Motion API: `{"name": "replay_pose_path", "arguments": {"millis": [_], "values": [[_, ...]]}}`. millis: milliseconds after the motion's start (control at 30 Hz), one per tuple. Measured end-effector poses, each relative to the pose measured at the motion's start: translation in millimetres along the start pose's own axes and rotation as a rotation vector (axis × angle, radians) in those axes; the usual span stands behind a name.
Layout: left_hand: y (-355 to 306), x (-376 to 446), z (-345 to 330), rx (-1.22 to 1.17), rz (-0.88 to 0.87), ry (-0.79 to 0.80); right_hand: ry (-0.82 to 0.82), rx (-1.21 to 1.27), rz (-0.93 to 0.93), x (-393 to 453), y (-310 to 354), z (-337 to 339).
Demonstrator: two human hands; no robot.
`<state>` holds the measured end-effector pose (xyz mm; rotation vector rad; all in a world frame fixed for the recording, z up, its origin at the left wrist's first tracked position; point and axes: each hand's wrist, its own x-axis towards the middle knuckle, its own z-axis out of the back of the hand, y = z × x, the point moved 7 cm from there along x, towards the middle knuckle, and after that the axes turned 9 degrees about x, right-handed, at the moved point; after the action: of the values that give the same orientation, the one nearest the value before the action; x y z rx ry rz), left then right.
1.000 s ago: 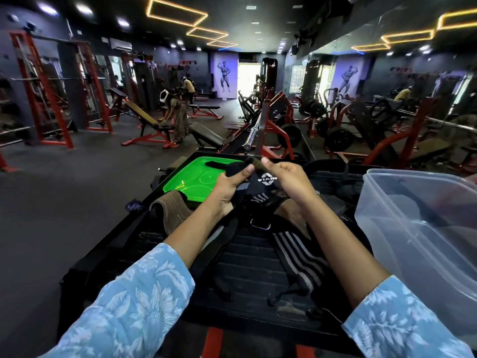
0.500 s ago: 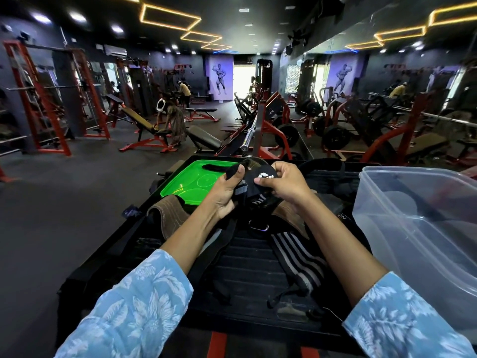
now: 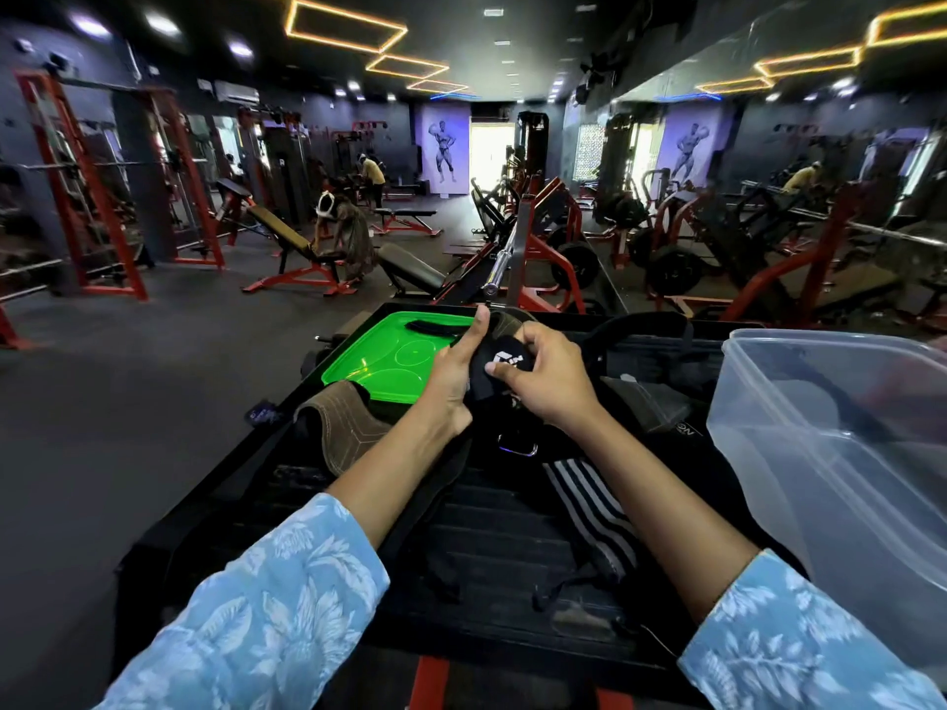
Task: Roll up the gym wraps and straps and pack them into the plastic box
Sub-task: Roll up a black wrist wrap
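Black wrap (image 3: 499, 363) with a white logo sits right in the middle of the action, gripped between both hands above the dark ribbed platform (image 3: 492, 545). Left hand (image 3: 453, 374) cradles it from the left side, thumb stretched straight up along the roll, fingers tucked behind it. Right hand (image 3: 546, 374) curls over it from the right, thumb and fingertips pinching the rolled end just below the logo. A metal buckle (image 3: 517, 448) hangs from the strap just beneath the hands. On the platform to the near right lies a black-and-white striped wrap (image 3: 589, 509), spread out flat and trailing toward the near edge. To the left, a brown leather belt (image 3: 348, 427) stands curled, just beside the left forearm. Behind it, a bright green lid (image 3: 389, 358) lies flat with a dark strap (image 3: 435, 327) resting on its far edge. Over on the right, the clear plastic box (image 3: 830, 453) stands open, well apart from the hands. Red gym machines fill the far background.
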<state>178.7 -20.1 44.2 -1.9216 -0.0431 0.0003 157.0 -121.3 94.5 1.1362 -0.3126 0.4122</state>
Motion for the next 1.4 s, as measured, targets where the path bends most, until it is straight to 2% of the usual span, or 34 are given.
{"name": "replay_pose_path", "arguments": {"millis": [100, 267, 400, 467, 500, 600, 667, 800, 1000, 1133, 1400], "values": [[-0.9, 3.5, 9.5, 0.043, -0.037, -0.155, -0.014, -0.077, 0.049, -2.7, 8.5, 2.9], [-3.4, 3.2, 23.0, 0.087, -0.03, -0.312, -0.069, -0.101, 0.048, -11.3, 12.4, 2.2], [-1.0, 4.6, 35.4, 0.03, 0.007, -0.397, -0.271, -0.469, 0.454, -32.8, 45.2, 0.7], [-2.7, 4.8, 43.6, 0.042, 0.009, -0.449, -0.172, -0.452, 0.569, -41.9, 55.0, -18.0], [-3.9, 4.6, 47.1, 0.063, 0.008, -0.475, -0.068, -0.443, 0.557, -43.8, 52.5, -31.2], [-4.8, 4.1, 54.5, 0.143, 0.012, -0.531, 0.223, -0.501, 0.366, -48.3, 29.2, -62.5], [-7.2, 3.8, 53.6, 0.168, -0.008, -0.522, 0.275, -0.508, 0.332, -50.0, 19.2, -68.6], [-12.5, 6.4, 48.0, 0.21, -0.065, -0.478, 0.223, -0.433, 0.298, -47.9, 18.3, -67.8], [-15.2, 7.9, 33.5, 0.377, -0.167, -0.39, 0.14, -0.22, 0.105, -40.0, 7.2, -55.1], [-15.5, 6.5, 25.0, 0.337, -0.201, -0.313, 0.023, -0.051, 0.018, -30.9, 0.4, -42.9], [-2.0, 13.0, 20.4, 0.13, -0.13, -0.178, 0.012, 0.036, -0.066, -19.8, -15.3, -39.1]]}}
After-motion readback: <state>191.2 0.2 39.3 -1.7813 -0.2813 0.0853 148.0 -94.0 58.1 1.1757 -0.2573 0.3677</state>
